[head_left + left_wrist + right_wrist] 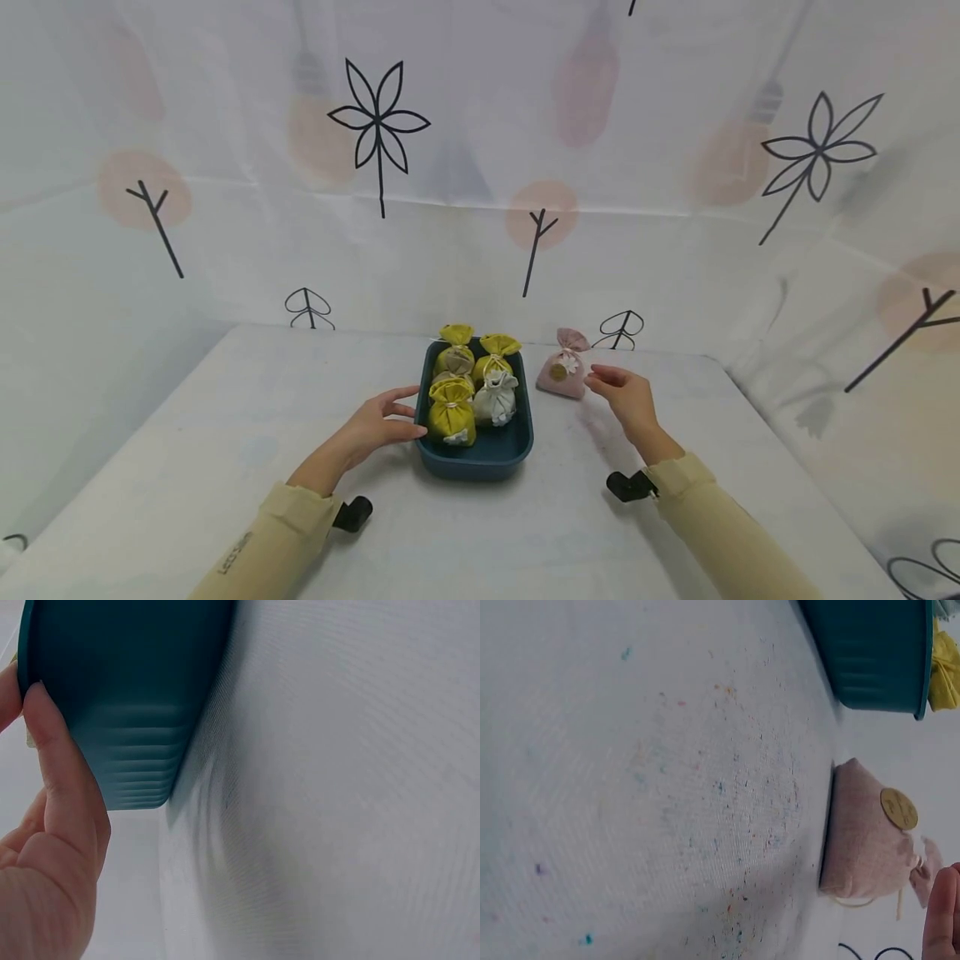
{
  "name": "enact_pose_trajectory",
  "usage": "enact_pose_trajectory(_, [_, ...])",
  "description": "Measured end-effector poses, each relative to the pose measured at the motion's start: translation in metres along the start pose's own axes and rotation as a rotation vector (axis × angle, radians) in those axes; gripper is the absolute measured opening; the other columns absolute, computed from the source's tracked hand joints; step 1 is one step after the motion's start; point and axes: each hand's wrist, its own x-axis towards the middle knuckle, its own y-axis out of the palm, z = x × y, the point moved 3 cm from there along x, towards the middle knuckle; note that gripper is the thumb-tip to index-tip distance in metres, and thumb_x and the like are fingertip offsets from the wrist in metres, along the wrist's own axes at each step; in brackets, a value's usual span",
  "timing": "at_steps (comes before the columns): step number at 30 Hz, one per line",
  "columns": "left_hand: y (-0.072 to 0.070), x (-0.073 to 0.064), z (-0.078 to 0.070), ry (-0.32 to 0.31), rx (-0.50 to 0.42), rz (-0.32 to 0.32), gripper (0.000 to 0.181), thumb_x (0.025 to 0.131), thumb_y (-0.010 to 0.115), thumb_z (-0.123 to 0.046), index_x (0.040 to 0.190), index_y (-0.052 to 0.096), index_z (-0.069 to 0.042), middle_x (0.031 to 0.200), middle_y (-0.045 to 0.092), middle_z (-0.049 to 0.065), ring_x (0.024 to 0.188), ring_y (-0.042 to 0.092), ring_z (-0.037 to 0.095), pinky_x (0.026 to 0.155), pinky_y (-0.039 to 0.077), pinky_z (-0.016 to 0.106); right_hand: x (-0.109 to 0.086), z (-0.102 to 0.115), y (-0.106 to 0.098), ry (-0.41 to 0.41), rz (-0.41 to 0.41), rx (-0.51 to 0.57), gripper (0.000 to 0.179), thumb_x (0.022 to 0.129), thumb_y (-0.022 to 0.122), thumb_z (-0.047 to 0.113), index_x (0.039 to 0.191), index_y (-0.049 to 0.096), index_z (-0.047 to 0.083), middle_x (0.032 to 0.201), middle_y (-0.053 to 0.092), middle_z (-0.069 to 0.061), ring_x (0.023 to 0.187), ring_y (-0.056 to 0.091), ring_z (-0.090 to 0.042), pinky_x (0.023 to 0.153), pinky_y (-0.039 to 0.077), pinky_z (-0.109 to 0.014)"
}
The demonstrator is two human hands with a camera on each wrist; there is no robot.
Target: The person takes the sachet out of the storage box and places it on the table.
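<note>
My left hand is at the left side of a dark teal plastic bin. In the left wrist view its thumb and a finger pinch the bin's rim. Inside the bin sit small drawstring pouches: three yellow ones, such as the front yellow pouch, a beige pouch and a white pouch. To the right of the bin a pink drawstring pouch with a round gold tag and a white flower stands upright. Beside it is my right hand, fingers loosely bent, holding nothing.
A white cloth covers the table, with small coloured specks visible in the right wrist view. Behind it hangs a pale curtain printed with flowers and twigs. Black wrist mounts project below both sleeves.
</note>
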Motion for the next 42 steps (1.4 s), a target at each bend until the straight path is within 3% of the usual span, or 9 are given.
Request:
enact_pose_trajectory(3, [0.000, 0.000, 0.000, 0.004, -0.003, -0.001, 0.077, 0.075, 0.079, -0.014, 0.142, 0.040, -0.016, 0.118, 0.053, 0.015, 0.091, 0.059, 0.020, 0.082, 0.051, 0.037, -0.004, 0.003, 0.003, -0.001, 0.022, -0.005, 0.043, 0.087, 0.067, 0.017, 0.124, 0.057, -0.003, 0.111, 0.064, -0.011, 0.089, 0.058, -0.005, 0.088, 0.046, -0.031])
enact_pose_trajectory(9, [0.000, 0.001, 0.001, -0.001, 0.001, 0.005, 0.078, 0.075, 0.079, -0.016, 0.142, 0.039, -0.016, 0.119, 0.052, 0.015, 0.092, 0.059, 0.021, 0.082, 0.051, 0.036, -0.012, 0.012, 0.010, -0.045, 0.067, 0.015, 0.041, 0.087, 0.068, 0.014, 0.122, 0.058, -0.004, 0.110, 0.065, -0.011, 0.090, 0.058, -0.004, 0.082, 0.047, -0.020])
enact_pose_trajectory(19, [-0.001, 0.002, 0.004, -0.007, 0.000, 0.004, 0.078, 0.075, 0.080, -0.017, 0.141, 0.040, -0.017, 0.119, 0.052, 0.015, 0.093, 0.058, 0.021, 0.084, 0.050, 0.036, -0.020, 0.030, 0.024, -0.038, 0.139, 0.031, 0.046, 0.085, 0.070, 0.020, 0.124, 0.057, 0.000, 0.115, 0.062, -0.012, 0.104, 0.054, -0.017, 0.095, 0.042, -0.035])
enact_pose_trajectory(26, [-0.001, 0.002, 0.006, -0.015, -0.008, -0.012, 0.078, 0.073, 0.081, -0.017, 0.140, 0.042, -0.019, 0.116, 0.054, 0.013, 0.091, 0.059, 0.021, 0.082, 0.051, 0.035, -0.020, 0.037, 0.031, -0.065, 0.182, 0.024, 0.040, 0.086, 0.068, 0.014, 0.122, 0.059, 0.000, 0.114, 0.063, -0.012, 0.104, 0.057, -0.018, 0.089, 0.045, -0.029])
enact_pose_trajectory(32, [-0.001, 0.003, 0.005, -0.010, -0.015, -0.007, 0.078, 0.073, 0.081, -0.016, 0.140, 0.042, -0.019, 0.116, 0.053, 0.013, 0.091, 0.059, 0.021, 0.082, 0.051, 0.036, -0.020, 0.046, 0.038, -0.094, 0.232, 0.016, 0.037, 0.087, 0.067, 0.012, 0.121, 0.060, -0.001, 0.118, 0.062, -0.012, 0.107, 0.057, -0.018, 0.092, 0.045, -0.032])
enact_pose_trajectory(38, [-0.001, 0.002, 0.003, 0.003, -0.011, 0.003, 0.077, 0.076, 0.079, -0.014, 0.142, 0.039, -0.017, 0.119, 0.052, 0.015, 0.092, 0.059, 0.021, 0.082, 0.051, 0.037, -0.018, 0.054, 0.049, -0.144, 0.290, 0.031, 0.039, 0.083, 0.071, 0.014, 0.119, 0.062, 0.000, 0.114, 0.063, -0.016, 0.102, 0.060, -0.019, 0.085, 0.048, -0.026])
enact_pose_trajectory(42, [-0.001, 0.002, 0.003, 0.004, -0.015, 0.007, 0.078, 0.075, 0.079, -0.015, 0.142, 0.039, -0.017, 0.119, 0.052, 0.015, 0.092, 0.059, 0.021, 0.082, 0.051, 0.037, -0.018, 0.061, 0.056, -0.160, 0.334, 0.011, 0.041, 0.082, 0.072, 0.014, 0.119, 0.061, -0.001, 0.114, 0.062, -0.018, 0.102, 0.060, -0.022, 0.087, 0.049, -0.033])
